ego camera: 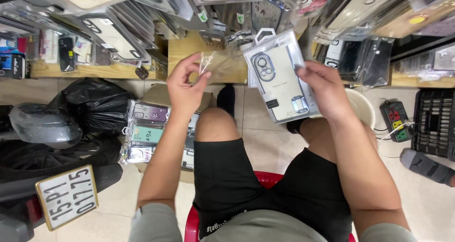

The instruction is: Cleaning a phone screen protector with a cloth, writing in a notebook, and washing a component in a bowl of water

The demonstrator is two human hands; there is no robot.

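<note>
Between two hands: one packaged phone case [280,81], one small clear wrapper [205,62].

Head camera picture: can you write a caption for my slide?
Seated person's right hand holds a packaged phone case while the left hand pinches a small clear plastic wrapper.

From where I watch through the head camera, I see that I wear a grey-green short-sleeved shirt, its sleeves ending above the elbows, so both forearms run bare down to the left hand [186,86] and the right hand [326,91]. My shorts are black and stop above the knees, with a small line of white lettering near the lower hem of the shirt. No watch, ring or band shows on either wrist or on the fingers.
</note>
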